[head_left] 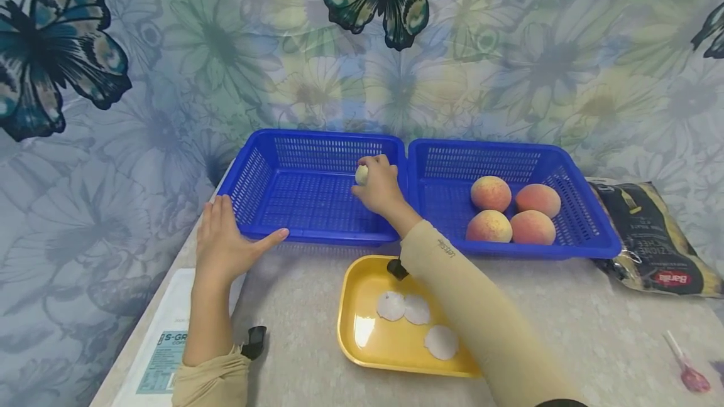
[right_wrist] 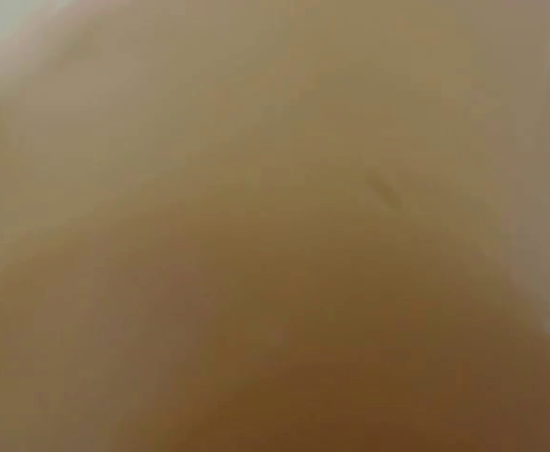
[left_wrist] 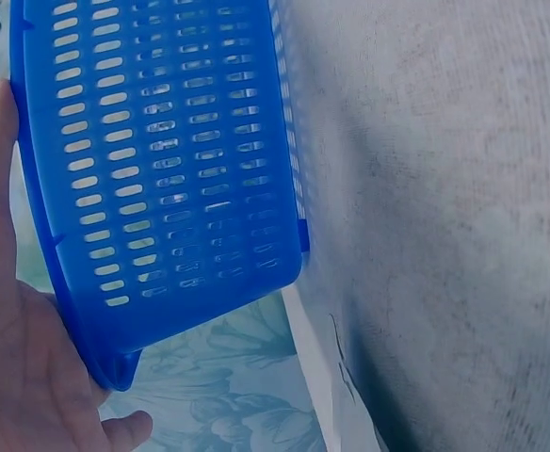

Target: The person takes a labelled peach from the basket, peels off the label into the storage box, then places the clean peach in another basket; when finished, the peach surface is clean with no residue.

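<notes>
My left hand (head_left: 222, 240) rests at the near left corner of the left blue basket (head_left: 317, 235), fingers straight and thumb spread along the front rim. In the left wrist view, the palm lies against the basket's rim (left_wrist: 44, 212). My right hand (head_left: 380, 187) is over the right part of this basket and pinches a small pale yellow-green roundish thing (head_left: 361, 174), mostly hidden by the fingers. The right wrist view is a brownish blur. Below the right forearm stands a yellow tray (head_left: 352, 331) with pale flat round pieces (head_left: 441, 342) in it.
A second blue basket (head_left: 588, 247) on the right holds several peaches (head_left: 490, 193). Beyond it lies a black pasta bag (head_left: 650, 244). A white package (head_left: 164, 338) lies under the left forearm, and a pink lollipop (head_left: 694, 379) at the far right. A patterned cloth hangs behind.
</notes>
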Demonstrator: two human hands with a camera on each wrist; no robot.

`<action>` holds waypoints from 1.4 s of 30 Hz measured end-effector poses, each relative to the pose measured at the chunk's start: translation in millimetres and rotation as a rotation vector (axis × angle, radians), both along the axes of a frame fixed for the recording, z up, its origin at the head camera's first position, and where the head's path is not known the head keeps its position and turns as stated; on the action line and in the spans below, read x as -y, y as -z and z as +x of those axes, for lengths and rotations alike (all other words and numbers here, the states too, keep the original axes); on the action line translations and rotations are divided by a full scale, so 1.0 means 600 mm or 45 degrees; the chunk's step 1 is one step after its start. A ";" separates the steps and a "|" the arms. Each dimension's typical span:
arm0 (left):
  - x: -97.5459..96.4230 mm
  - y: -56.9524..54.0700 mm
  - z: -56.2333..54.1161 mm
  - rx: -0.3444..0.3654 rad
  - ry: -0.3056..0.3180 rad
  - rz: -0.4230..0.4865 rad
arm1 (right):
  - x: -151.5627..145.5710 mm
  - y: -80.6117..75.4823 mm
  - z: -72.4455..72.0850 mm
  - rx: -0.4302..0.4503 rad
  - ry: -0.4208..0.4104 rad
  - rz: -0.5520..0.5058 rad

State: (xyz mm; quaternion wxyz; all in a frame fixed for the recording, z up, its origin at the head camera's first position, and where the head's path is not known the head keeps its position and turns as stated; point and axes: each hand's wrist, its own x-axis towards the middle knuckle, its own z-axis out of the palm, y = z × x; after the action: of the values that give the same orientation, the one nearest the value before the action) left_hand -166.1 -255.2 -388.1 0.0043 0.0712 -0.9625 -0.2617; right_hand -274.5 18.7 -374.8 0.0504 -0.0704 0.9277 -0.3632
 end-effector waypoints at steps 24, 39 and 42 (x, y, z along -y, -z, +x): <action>-0.001 0.000 0.006 0.003 0.018 -0.009 | 0.033 0.049 -0.016 -0.040 -0.014 0.485; -0.002 -0.003 0.008 -0.005 0.019 0.003 | 0.032 0.059 -0.022 0.067 -0.050 0.269; -0.003 -0.006 0.009 0.000 0.023 0.006 | 0.030 0.059 -0.022 0.092 -0.053 0.258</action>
State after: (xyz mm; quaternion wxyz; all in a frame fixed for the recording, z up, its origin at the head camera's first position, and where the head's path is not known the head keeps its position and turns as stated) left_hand -160.5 -253.3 -384.6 0.0016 0.0627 -0.9625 -0.2639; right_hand -287.8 0.4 -410.3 0.0982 -0.0712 0.9556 -0.2686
